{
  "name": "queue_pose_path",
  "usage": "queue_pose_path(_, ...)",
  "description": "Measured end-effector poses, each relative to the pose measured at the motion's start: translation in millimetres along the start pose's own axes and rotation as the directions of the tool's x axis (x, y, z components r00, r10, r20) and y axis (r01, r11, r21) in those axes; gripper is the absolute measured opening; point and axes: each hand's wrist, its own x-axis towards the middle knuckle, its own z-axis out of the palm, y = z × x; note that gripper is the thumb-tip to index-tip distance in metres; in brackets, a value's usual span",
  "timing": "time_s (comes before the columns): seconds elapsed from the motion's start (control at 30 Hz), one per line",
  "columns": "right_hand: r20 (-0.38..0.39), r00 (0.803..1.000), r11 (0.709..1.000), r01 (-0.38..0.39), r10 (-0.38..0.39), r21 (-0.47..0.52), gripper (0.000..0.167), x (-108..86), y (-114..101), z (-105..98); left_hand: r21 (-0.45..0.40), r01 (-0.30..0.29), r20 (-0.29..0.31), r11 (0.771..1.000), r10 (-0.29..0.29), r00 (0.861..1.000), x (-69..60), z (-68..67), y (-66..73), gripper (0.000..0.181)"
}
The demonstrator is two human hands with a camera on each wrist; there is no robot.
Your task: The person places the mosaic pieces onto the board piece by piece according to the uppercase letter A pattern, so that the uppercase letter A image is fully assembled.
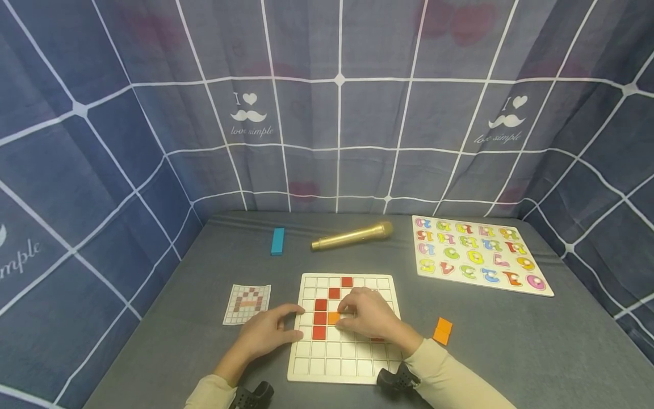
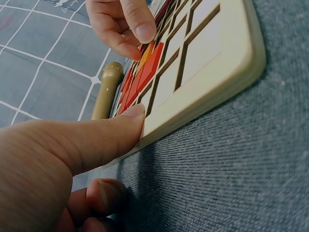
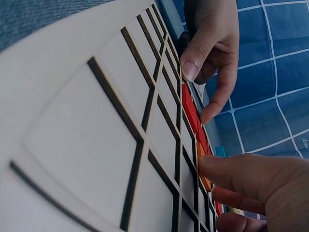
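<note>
A white grid board (image 1: 327,368) lies flat, with several red tiles (image 1: 319,318) in its cells. One orange tile (image 1: 334,318) is beside the red ones, and my right hand (image 1: 370,313) has its thumb and index fingertips at that tile, pinching it. In the right wrist view the right thumb (image 3: 231,170) lies against the orange tile (image 3: 199,153). My left hand (image 1: 265,332) rests at the board's left edge, thumb and index finger spread apart. The left thumb (image 2: 96,140) touches the board's rim in the left wrist view. Some cells are hidden by the right hand.
A pattern card (image 1: 235,301) lies left of the board, partly behind my left hand. Orange tiles (image 1: 442,331) lie to the right. Farther back are a blue block (image 1: 277,241), a gold microphone (image 1: 352,236) and a number puzzle board (image 1: 475,255), before the curtain.
</note>
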Motion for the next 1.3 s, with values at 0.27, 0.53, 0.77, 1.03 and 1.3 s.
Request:
queue_pose_path(0.27, 0.009, 1.000, 1.000, 0.009, -0.009, -0.010, 0.018, 1.3, 0, 0, -0.010, -0.007, 0.016, 1.000, 0.007, 1.000, -0.5, -1.1, -0.8, 0.046)
queue_pose_path(0.53, -0.016, 0.999, 1.000, 0.031, -0.031, -0.003, 0.017, 0.3, 1, -1, -0.015, -0.010, 0.013, 1.000, 0.010, 1.000, -0.9, -0.5, 0.7, 0.046)
queue_pose_path(0.77, -0.040, 0.999, 1.000, 0.025, -0.024, 0.016, 0.016, -1.0, 3, -4, -0.011, -0.003, 0.009, 1.000, 0.003, 1.000, -1.4, -1.0, 1.8, 0.046)
queue_pose_path(1.03, -0.077, 0.997, 1.000, 0.002, 0.000, 0.025, 0.013, -13.7, 11, -11, 0.001, -0.006, 0.014, 1.000, 0.006, 1.000, 0.0, -1.7, 2.7, 0.046)
queue_pose_path(1.3, -0.123, 0.992, 0.999, -0.027, 0.032, 0.037, 0.011, -40.4, 33, -25, 0.009, -0.005, 0.012, 1.000, 0.005, 1.000, -0.9, -2.3, 1.3, 0.045)
